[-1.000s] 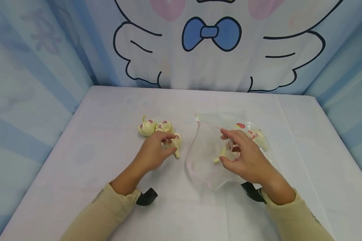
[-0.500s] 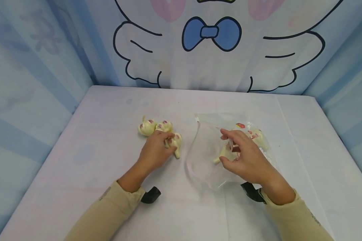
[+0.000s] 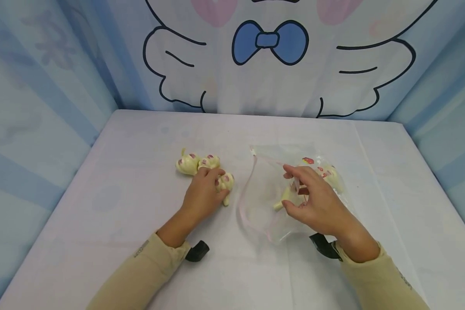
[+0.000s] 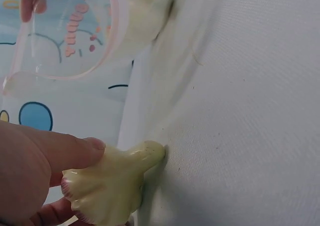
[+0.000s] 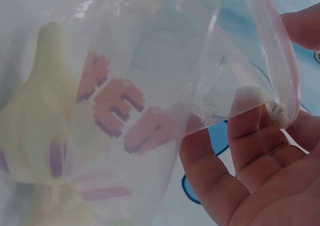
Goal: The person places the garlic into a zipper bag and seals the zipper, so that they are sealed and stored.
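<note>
Left hand (image 3: 202, 191) was curled, left of head-frame centre; right hand (image 3: 318, 202), right of centre, showed bent fingers (image 3: 300, 173), thumb (image 3: 293, 211) apart.

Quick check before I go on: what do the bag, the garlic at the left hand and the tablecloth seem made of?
Bag: thin, glossy plastic film; it's see-through, with creases and bright glare.
Garlic: possibly molded plastic or foam, judging by its smooth, shiny skin; I can't rule out real garlic.
Tablecloth: probably woven fabric, matte, with fine texture showing.
</note>
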Action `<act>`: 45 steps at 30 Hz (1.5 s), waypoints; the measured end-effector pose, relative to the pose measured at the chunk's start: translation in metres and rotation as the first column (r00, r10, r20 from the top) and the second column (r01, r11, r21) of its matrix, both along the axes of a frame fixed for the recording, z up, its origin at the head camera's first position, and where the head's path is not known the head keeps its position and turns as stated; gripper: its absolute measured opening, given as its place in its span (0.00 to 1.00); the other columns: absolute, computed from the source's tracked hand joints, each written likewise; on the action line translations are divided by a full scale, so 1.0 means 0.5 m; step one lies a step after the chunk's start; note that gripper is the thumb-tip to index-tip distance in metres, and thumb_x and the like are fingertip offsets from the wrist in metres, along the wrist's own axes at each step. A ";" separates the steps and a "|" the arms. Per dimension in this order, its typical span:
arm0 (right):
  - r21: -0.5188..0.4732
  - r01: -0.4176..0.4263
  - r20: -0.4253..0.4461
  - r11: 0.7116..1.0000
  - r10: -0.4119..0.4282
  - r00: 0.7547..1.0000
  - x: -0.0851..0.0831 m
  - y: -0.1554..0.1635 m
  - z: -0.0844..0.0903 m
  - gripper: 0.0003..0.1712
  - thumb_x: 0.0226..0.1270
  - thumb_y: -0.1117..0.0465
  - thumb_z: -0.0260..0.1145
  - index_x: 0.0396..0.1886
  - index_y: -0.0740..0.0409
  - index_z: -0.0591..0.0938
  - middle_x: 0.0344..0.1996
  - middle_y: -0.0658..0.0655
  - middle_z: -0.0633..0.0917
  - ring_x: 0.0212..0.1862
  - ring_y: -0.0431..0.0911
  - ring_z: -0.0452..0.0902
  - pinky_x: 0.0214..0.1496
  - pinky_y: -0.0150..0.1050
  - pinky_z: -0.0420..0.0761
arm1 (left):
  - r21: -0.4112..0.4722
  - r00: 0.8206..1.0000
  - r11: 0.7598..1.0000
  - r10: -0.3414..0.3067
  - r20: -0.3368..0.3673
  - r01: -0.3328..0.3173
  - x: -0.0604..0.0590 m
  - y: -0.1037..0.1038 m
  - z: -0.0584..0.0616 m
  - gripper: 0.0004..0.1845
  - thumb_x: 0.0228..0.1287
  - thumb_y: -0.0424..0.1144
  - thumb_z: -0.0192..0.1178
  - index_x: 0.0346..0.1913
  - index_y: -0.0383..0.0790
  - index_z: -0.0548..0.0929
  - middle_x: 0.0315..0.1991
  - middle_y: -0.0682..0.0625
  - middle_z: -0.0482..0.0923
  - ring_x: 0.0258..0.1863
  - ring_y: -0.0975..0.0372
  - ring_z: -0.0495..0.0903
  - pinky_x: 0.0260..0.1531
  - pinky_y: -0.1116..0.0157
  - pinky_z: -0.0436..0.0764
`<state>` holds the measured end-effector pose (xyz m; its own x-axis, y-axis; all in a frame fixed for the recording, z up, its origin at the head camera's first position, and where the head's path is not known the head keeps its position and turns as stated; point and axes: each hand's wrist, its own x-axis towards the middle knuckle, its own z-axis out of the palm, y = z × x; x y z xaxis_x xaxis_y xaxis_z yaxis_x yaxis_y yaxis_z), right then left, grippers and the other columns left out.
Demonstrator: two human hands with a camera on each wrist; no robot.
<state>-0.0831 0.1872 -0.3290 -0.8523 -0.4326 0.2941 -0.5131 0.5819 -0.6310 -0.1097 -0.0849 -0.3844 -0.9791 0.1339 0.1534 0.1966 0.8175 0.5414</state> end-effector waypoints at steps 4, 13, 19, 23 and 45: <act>-0.005 -0.003 -0.016 1.000 0.003 1.000 -0.002 0.001 -0.001 0.39 0.54 0.73 0.73 0.68 0.64 0.72 0.52 0.56 0.79 0.45 0.44 0.74 0.47 0.42 0.84 | 0.008 1.000 1.000 -0.013 -0.012 0.013 0.002 -0.001 -0.001 0.22 0.56 0.35 0.74 0.54 0.36 0.83 0.46 0.41 0.75 0.45 0.52 0.76 0.43 0.56 0.79; -0.003 0.000 -0.007 1.000 0.000 1.000 -0.002 -0.001 0.000 0.39 0.55 0.73 0.73 0.68 0.65 0.72 0.52 0.56 0.79 0.45 0.44 0.74 0.47 0.41 0.84 | 0.022 0.995 0.996 -0.090 -0.037 0.091 0.003 -0.014 -0.005 0.23 0.57 0.31 0.73 0.56 0.35 0.81 0.47 0.42 0.77 0.46 0.51 0.77 0.47 0.53 0.77; -0.007 0.003 -0.002 1.000 -0.003 1.000 0.000 -0.003 0.000 0.39 0.55 0.73 0.72 0.68 0.65 0.72 0.52 0.56 0.79 0.45 0.44 0.73 0.46 0.40 0.83 | 0.060 0.993 0.991 -0.118 0.002 0.117 0.008 -0.022 -0.006 0.21 0.59 0.29 0.71 0.55 0.33 0.81 0.54 0.40 0.79 0.55 0.50 0.78 0.54 0.51 0.76; -0.009 0.000 -0.009 1.000 -0.001 1.000 -0.001 -0.003 -0.001 0.39 0.54 0.73 0.72 0.68 0.65 0.72 0.52 0.56 0.79 0.45 0.43 0.73 0.46 0.41 0.83 | 0.076 0.992 0.991 -0.117 0.047 0.113 0.015 -0.026 -0.009 0.21 0.63 0.30 0.68 0.59 0.37 0.82 0.61 0.39 0.76 0.61 0.48 0.74 0.58 0.49 0.74; 0.001 0.010 -0.002 1.000 -0.010 1.000 0.001 -0.003 -0.002 0.39 0.55 0.72 0.72 0.68 0.65 0.71 0.53 0.56 0.79 0.45 0.44 0.74 0.47 0.42 0.83 | 0.173 0.992 0.980 -0.113 0.062 0.100 0.024 -0.018 -0.019 0.37 0.58 0.22 0.66 0.70 0.31 0.64 0.56 0.37 0.78 0.51 0.52 0.81 0.49 0.55 0.80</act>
